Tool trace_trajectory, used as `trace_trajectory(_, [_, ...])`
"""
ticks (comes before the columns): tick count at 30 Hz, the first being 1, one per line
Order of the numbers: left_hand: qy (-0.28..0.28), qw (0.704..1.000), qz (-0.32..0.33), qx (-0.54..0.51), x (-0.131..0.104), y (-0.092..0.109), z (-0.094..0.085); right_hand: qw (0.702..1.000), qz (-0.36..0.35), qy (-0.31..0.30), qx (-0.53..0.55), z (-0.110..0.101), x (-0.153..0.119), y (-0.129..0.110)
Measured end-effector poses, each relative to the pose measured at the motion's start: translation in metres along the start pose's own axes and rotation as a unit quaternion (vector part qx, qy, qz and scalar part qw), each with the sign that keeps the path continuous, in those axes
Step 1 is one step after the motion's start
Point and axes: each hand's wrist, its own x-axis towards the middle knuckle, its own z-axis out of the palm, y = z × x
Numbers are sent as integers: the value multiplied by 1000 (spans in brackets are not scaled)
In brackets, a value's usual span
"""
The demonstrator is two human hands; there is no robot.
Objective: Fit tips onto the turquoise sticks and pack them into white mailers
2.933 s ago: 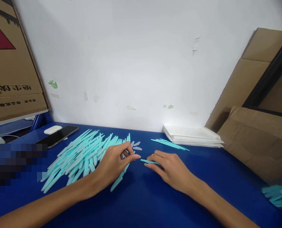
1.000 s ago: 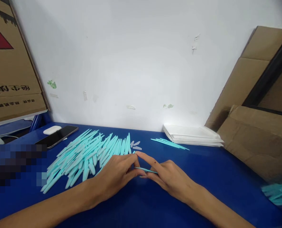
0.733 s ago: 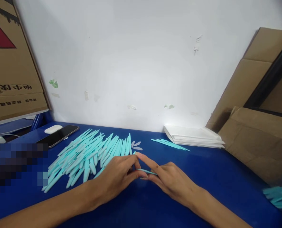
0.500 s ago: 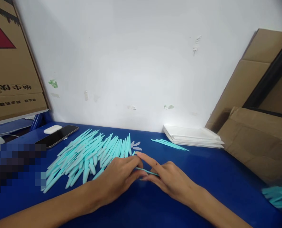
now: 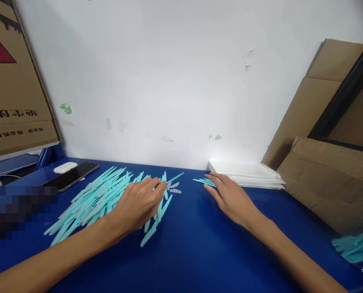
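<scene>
A wide pile of thin turquoise plastic sticks (image 5: 102, 195) lies on the blue table (image 5: 193, 244). My left hand (image 5: 137, 203) rests on the pile's right end, and its fingertips pinch one turquoise stick (image 5: 176, 177) that points up and to the right. My right hand (image 5: 230, 197) lies flat with its fingers apart. Its fingertips touch a small separate bunch of turquoise sticks (image 5: 201, 181) beside a stack of white trays (image 5: 248, 175). It holds nothing. A few small pale pieces (image 5: 173, 188) lie between the two hands.
A black phone (image 5: 71, 175) and a white earbud case (image 5: 64, 167) sit at the back left. Cardboard boxes stand at the left (image 5: 10, 81) and right (image 5: 331, 179). More turquoise sticks (image 5: 355, 244) show at the right edge. A white wall rises behind the table.
The hands were together on one stick and have separated. My right hand moved back and right to the small bunch and let go of its stick. My left hand went back to the big pile.
</scene>
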Motion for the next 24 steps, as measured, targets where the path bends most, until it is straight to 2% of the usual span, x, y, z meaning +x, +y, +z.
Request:
trace_trajectory(5, [-89,993,-48,63,0,0,-9,995,34,-95,-1,19,-2,16])
trace_trajectory(10, [-196,977,-78,44,-1,7,-15,992,40,-120,-9,24,-3,15])
trace_trajectory(12, [-222,970,-91,36,0,10,-16,992,32,-122,-14,23,-3,13])
trace_trajectory(18, [-253,961,-110,16,1,16,-15,996,-13,-85,-5,19,-3,7])
trace_trajectory(24, [-249,961,-118,-12,0,17,-13,994,-59,-85,21,14,-5,-8])
